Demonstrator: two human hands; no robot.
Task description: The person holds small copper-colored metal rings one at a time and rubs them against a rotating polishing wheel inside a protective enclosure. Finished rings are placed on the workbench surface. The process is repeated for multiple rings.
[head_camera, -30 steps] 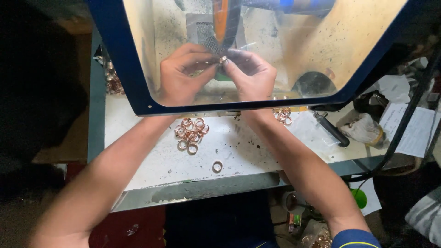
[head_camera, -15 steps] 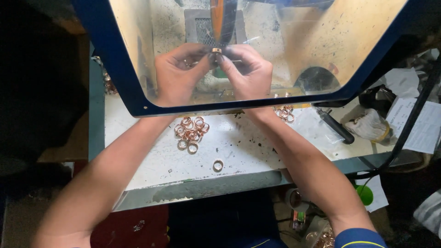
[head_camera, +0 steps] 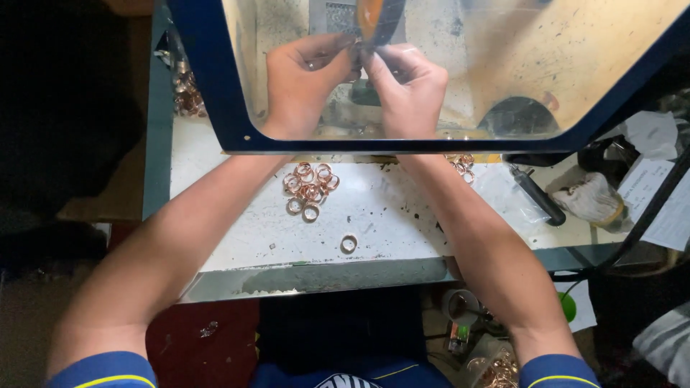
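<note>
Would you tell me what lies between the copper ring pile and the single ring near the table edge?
Only bare speckled white tabletop, in the head view.

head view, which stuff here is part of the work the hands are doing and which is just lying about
In use:
left hand
right hand
small ring pinched between both hands
orange wheel above it
clear blue-framed shield
pile of copper-coloured rings

Lying about:
black-handled tool
crumpled white rag
paper sheets
</note>
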